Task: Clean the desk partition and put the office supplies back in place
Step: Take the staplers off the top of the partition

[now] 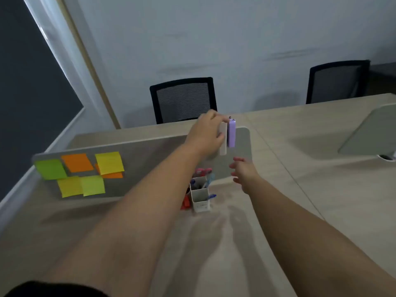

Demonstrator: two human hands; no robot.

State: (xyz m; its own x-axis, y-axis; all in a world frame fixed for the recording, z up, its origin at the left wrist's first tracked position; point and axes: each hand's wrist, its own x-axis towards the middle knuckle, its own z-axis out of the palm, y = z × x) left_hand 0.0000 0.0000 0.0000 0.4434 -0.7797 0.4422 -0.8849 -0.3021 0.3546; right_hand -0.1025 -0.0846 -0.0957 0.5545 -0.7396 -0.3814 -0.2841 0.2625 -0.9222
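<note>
- Your left hand (206,133) grips two upright blocks, one white (222,139) and one purple (231,133), at the top edge of the grey partition (150,151).
- Your right hand (243,171) hangs open, empty, below them.
- Sticky notes (80,172) on the partition's left part.
- White pen holder (199,195) on the tabletop (300,200), in front of the partition.

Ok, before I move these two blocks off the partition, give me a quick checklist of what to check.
1. Left hand grips the white rectangular block: ok.
2. Lilac rectangular block secured: cannot tell, only fingertips near its top.
3. Right hand free to help: ok, open and empty.
4. White pen holder clear of the arms: not ok, directly under the left forearm.
5. Coloured sticky notes removed from the grey desk partition: not ok.
</note>
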